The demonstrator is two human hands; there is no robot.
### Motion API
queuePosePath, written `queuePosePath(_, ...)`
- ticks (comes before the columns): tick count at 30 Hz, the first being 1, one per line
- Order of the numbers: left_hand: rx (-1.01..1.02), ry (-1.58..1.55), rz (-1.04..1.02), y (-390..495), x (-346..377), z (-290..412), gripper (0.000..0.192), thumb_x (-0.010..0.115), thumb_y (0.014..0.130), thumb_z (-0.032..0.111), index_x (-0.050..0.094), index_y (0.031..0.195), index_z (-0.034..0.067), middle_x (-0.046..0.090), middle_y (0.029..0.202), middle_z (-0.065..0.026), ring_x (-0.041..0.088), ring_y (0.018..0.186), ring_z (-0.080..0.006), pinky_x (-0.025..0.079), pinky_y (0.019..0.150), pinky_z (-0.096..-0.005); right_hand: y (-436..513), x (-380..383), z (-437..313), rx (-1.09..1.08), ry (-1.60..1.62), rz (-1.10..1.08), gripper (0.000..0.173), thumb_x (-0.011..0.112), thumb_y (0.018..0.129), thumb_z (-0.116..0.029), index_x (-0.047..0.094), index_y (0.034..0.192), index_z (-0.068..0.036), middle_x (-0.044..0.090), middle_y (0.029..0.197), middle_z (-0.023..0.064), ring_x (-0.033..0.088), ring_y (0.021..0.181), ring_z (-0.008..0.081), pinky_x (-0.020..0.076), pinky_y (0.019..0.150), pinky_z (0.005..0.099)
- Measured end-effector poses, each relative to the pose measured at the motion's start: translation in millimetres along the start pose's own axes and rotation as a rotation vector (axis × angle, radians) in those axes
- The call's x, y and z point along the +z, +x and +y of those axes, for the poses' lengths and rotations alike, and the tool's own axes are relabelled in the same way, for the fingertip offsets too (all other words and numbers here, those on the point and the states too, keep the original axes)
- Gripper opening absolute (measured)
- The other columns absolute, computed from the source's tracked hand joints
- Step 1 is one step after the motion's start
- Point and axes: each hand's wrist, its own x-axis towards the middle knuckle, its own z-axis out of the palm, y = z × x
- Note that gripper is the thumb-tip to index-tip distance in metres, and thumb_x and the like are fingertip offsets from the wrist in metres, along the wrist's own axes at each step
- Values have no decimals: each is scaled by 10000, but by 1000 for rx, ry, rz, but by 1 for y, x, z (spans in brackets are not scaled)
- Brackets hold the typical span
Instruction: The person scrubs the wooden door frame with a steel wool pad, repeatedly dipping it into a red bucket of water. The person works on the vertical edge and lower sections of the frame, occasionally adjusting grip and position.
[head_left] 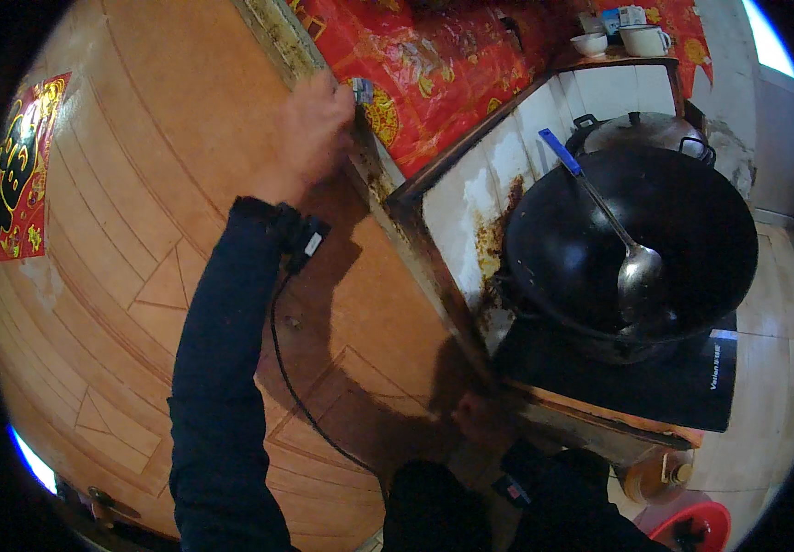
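My left hand (pixel 314 131) is raised at the worn edge of a wooden door frame (pixel 376 179), beside a small object (pixel 361 90) on the red patterned covering (pixel 431 83). It is blurred, and its grip is unclear. My right hand (pixel 483 417) is low in shadow near the cabinet's front corner; its fingers are hard to make out. To the right, a black wok (pixel 576 228) sits on a black induction cooker (pixel 680 372). A metal ladle with a blue handle (pixel 604 200) rests in the wok. Each wrist wears a dark strapped device.
A wooden door (pixel 162 172) with a red decoration (pixel 27 172) fills the left. Behind the wok stands a lidded pot (pixel 635 131). A white bowl (pixel 589 45) and enamel mug (pixel 645 41) are on a shelf. A bottle (pixel 652 476) and red basin (pixel 718 514) are below.
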Motion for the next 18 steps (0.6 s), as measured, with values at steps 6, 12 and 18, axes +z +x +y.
queuePosePath(6, -77, 11, -57, -10, -6, 8, 198, 712, 725, 85, 610, 893, 62, 587, 955, -146, 618, 925, -358, 546, 757, -462, 3, 12, 17, 71, -167, -47, 175, 691, 971, -286, 655, 1024, -123, 702, 944, 143, 691, 895, 355, 559, 796, 489)
queuePosePath(12, -35, -19, -118, -24, -18, 17, 222, 698, 718, 46, 606, 921, 54, 571, 974, -163, 611, 941, -374, 549, 754, -469, 12, 16, 17, 155, -119, -138, 202, 697, 965, -290, 668, 992, -91, 692, 894, 139, 689, 832, 324, 551, 751, 466)
queuePosePath(18, -79, -169, -99, -13, -11, -4, 292, 721, 709, 30, 598, 972, 57, 572, 1040, -175, 594, 993, -416, 547, 766, -475, 11, 1, 14, 83, -88, -229, 211, 680, 982, -288, 664, 996, -79, 690, 903, 138, 684, 842, 316, 548, 755, 461)
